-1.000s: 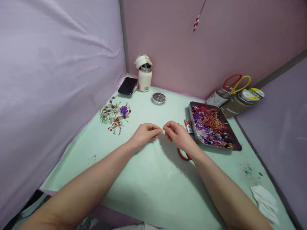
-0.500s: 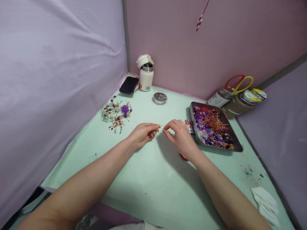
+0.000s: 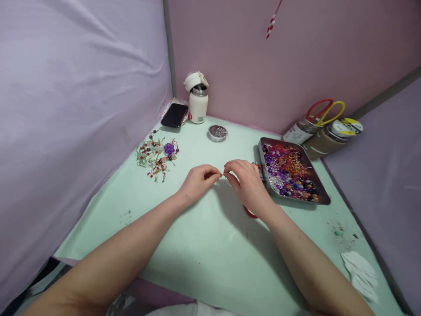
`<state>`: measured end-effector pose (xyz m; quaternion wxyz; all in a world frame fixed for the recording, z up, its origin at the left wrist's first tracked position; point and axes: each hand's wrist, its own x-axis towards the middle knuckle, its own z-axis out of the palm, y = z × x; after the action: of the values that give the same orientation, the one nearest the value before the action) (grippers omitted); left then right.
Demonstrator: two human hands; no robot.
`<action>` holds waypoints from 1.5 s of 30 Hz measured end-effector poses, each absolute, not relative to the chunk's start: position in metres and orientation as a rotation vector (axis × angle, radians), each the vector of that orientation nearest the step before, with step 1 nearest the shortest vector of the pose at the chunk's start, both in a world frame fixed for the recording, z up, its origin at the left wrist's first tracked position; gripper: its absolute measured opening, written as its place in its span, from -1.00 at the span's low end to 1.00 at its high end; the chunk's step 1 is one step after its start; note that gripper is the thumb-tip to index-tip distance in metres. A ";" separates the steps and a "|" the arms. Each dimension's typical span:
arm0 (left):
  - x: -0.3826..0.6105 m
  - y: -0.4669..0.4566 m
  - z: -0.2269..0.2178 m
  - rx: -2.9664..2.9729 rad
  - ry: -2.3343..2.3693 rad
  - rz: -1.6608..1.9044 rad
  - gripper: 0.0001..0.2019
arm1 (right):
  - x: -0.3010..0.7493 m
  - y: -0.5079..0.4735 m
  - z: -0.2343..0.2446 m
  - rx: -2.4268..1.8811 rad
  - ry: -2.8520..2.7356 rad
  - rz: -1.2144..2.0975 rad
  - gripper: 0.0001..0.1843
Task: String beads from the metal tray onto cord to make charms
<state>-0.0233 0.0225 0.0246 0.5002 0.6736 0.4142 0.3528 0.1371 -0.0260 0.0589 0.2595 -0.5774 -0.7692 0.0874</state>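
Observation:
My left hand (image 3: 201,181) pinches a thin pale cord (image 3: 226,179) between thumb and fingers above the middle of the table. Close beside it, my right hand (image 3: 245,177) is also closed in a pinch on this cord, the fingertips of both hands almost touching. A short loop of the cord shows below the right fingertips; most of it is too fine to make out. Under my right wrist a red curved handle (image 3: 250,212) shows in part. Right of that hand stands a metal tray (image 3: 324,199) with purple, black, clear and orange beads (image 3: 279,175) and tangled orange cords.
Beaded cords (image 3: 154,153) with a purple bead cluster (image 3: 169,149) lie at left. Behind are a phone (image 3: 175,115), an uncapped white bottle (image 3: 198,107) and a round clear case (image 3: 217,133). Scissors (image 3: 320,109) stand in a can, beside a jar (image 3: 324,142). A white cloth (image 3: 360,274) lies front right.
Both hands have drawn closer together at the fingertips. My left hand has turned, its fingers now curled over toward the right hand. The view has shifted slightly.

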 end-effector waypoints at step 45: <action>-0.023 0.017 0.032 1.509 0.823 0.992 -0.91 | 0.152 -0.011 0.042 -1.151 -0.921 1.992 -0.73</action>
<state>-0.0227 0.0170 0.0324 0.5468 0.6366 0.3473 0.4185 0.1523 -0.0112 0.0416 0.3257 -0.4390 -0.3513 0.7601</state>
